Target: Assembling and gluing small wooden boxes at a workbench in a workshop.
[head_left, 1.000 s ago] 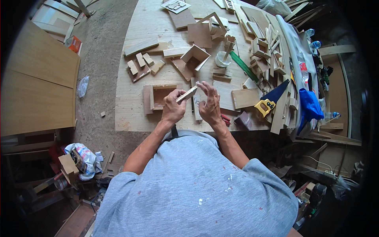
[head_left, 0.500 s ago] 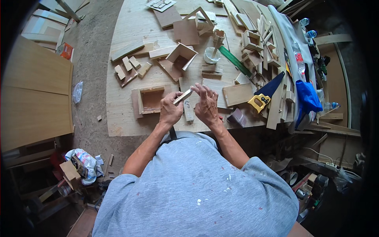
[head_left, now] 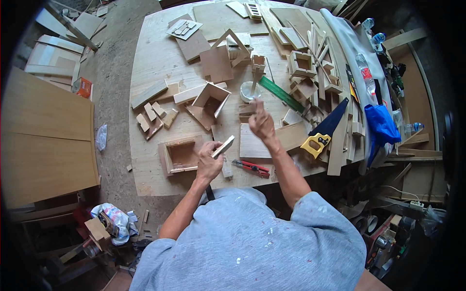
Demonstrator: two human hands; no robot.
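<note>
Along near-left edge of pale table (head_left: 150, 183), bare room is showing; wood scraps (head_left: 149, 94) are crowding beyond. Blue-bladed saw (head_left: 332, 119) is lying toward right edge. Open box (head_left: 183, 154) is sitting left of left hand (head_left: 208, 164). Right hand (head_left: 262, 124) is hovering by near rim of white tub (head_left: 246, 92), fingers bunched; touch or hold, cannot tell. Red knife (head_left: 251, 168) is lying near front edge. Left fingers are pinching small wood piece (head_left: 224, 146) above table.

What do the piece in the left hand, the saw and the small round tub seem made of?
Piece: probably wood, unpainted, going by its pale, matte face. Saw blade: likely dark-coated metal, thin and flat. Saw handle: smooth yellow, probably plastic. Tub: whitish, round-rimmed, perhaps plastic; uncertain.
</note>
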